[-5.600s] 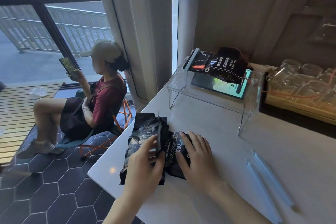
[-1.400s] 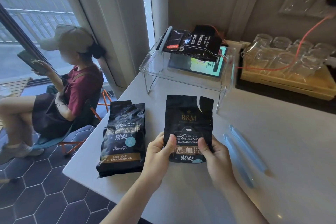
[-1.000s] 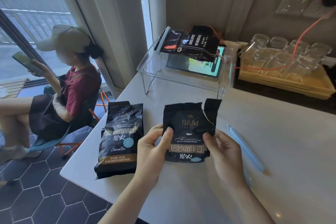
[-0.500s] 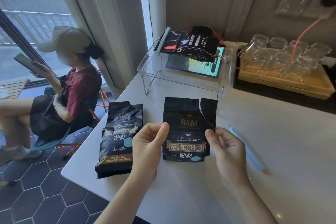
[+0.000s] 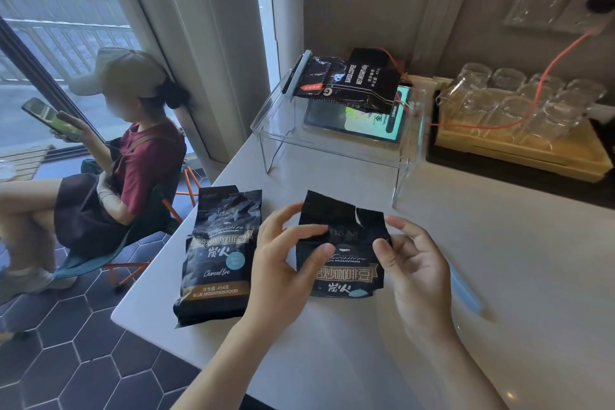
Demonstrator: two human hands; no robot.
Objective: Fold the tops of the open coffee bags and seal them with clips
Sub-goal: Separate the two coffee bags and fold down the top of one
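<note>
White counter [image 5: 499,260] carries both coffee bags: the full bag [image 5: 219,250] lies flat and untouched at the near left, and the torn bag [image 5: 342,260] lies just to its right. Half a second ago the hands held that torn bag by its lower sides; now the left hand [image 5: 283,263] and right hand [image 5: 412,263] have climbed to its upper half, each grip pinching an edge, so the folding is probably starting. A blue clip [image 5: 466,293] waits near the right wrist.

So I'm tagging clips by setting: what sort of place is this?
Probably a small café counter: retail coffee bags on the white counter, upturned glasses on a wooden tray, and a person seated by the window.
</note>
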